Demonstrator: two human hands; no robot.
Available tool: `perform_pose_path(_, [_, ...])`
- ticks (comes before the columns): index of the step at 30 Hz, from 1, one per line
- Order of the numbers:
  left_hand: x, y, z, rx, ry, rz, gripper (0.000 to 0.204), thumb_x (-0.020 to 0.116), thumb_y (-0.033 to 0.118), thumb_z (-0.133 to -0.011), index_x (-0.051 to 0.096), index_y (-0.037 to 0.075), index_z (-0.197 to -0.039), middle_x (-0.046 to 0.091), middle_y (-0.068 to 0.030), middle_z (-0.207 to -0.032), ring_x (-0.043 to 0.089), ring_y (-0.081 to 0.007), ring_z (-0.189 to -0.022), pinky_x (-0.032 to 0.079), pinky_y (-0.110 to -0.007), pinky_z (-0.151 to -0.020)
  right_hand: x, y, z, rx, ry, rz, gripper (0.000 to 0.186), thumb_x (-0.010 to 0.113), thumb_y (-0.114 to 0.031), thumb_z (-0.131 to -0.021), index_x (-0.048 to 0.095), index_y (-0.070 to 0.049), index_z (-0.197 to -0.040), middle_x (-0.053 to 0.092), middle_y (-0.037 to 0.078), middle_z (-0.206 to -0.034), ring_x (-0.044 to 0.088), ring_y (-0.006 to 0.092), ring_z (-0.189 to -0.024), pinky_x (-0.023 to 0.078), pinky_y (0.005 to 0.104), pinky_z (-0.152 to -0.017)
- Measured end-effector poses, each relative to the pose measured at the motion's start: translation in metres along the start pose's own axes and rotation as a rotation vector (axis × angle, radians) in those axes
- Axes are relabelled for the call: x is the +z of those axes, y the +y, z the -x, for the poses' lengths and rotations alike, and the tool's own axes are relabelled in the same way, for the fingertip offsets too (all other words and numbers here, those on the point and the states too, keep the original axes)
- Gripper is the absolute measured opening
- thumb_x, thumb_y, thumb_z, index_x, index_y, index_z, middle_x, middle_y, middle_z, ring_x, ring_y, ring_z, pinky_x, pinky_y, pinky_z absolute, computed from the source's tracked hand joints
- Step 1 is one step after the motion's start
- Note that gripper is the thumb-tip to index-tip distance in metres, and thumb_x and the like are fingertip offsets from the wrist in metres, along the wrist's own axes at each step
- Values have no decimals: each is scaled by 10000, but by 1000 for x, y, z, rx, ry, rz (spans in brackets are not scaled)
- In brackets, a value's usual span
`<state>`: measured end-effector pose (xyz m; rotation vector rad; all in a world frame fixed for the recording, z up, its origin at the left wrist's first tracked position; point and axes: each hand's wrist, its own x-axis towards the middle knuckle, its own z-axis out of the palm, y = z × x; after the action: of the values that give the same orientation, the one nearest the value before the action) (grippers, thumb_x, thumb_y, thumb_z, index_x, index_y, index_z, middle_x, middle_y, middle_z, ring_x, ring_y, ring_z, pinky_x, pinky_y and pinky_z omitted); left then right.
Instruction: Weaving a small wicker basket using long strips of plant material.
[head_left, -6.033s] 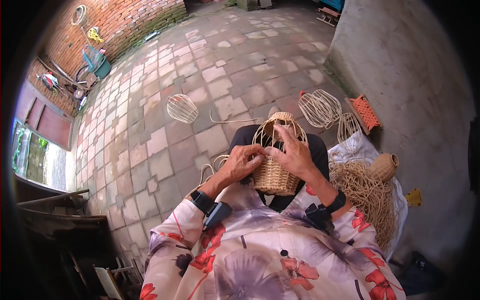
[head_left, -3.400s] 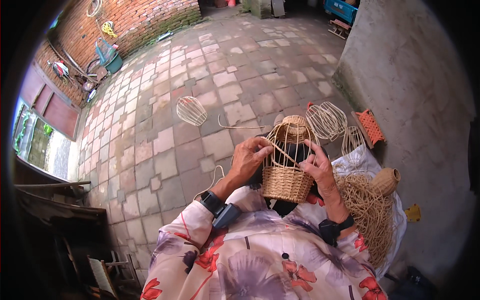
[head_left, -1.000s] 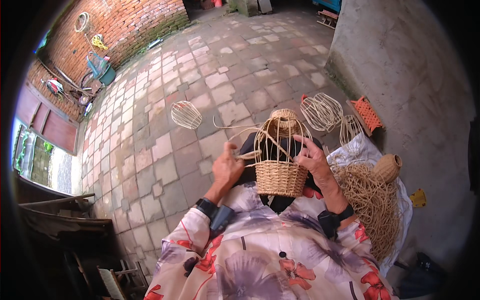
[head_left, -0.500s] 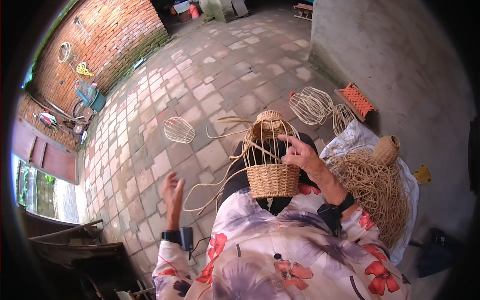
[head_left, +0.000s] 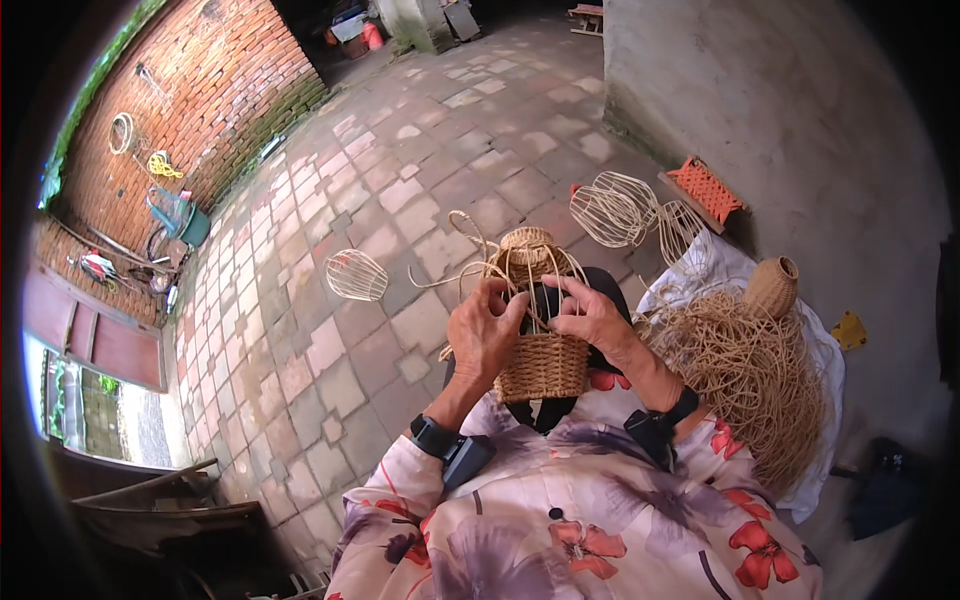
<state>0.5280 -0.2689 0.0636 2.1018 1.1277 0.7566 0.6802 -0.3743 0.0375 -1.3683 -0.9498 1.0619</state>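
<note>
A partly woven basket [head_left: 543, 370] of tan straw cord rests between my knees. Its lower band and narrow top ring [head_left: 527, 240] are woven, with bare upright ribs between them. My left hand [head_left: 482, 332] is at the left ribs, fingers curled and thumb near the cord there. From the right, my right hand [head_left: 592, 322] reaches to the ribs, thumb and fingers closed about a strand of cord, index finger stretched across the ribs. Loose cord ends [head_left: 465, 228] loop out past the top left. My fingers partly hide where the cord passes through.
At my right, a heap of straw cord [head_left: 750, 370] lies on a white sack [head_left: 825, 400] with a finished woven piece [head_left: 772, 290]. Bare rib frames [head_left: 615, 210] and an orange hollow brick [head_left: 706, 190] stand beyond. Another frame [head_left: 356, 275] lies on the paving at left.
My left hand has come in from the open air at left to the basket's left ribs. The right hand has shifted slightly left, and the loose cord at the left has been drawn upward.
</note>
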Motion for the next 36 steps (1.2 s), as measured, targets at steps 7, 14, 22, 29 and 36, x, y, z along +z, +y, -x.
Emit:
perform_pose_path(7, [-5,-3,-17,16,-91,-14,196,658,220,-762,649,35,-826,618,-94,-627,638,-246,-616,496,-355,-604,0,0,-1,-23,18,31,620,659,-149,-743,495,-47,-1332,548,-18,-697,503,65,-655,410,222,-618])
perform_pose_path(14, [-8,29,-17,112,-165,345,106,623,102,-791,676,24,-840,655,-99,-652,645,-176,-588,492,-304,-573,-2,9,-3,-65,23,41,607,699,-154,-735,520,-58,-1307,555,-12,-691,515,70,-658,421,228,-625])
perform_pose_path(22, [13,17,-24,479,-136,-378,170,657,181,-783,666,109,-937,658,-123,-718,654,-299,-648,503,-407,-579,1,12,-3,-16,39,49,604,707,-157,-718,535,-71,-1290,552,-14,-705,523,74,-677,423,241,-630])
perform_pose_path(29, [-23,9,1,-143,-535,816,230,562,91,-893,545,108,-1121,572,-24,-711,544,-117,-553,427,-267,-497,-5,10,-5,-20,-23,-49,617,686,-173,-744,502,-75,-1325,555,-19,-704,514,63,-668,414,229,-636])
perform_pose_path(36, [-37,-45,19,-436,-465,1160,226,487,112,-964,471,107,-1189,449,32,-656,390,-49,-532,304,-183,-462,1,19,-8,-114,-35,17,628,644,-339,-847,440,-50,-1366,564,11,-699,524,76,-662,427,244,-661])
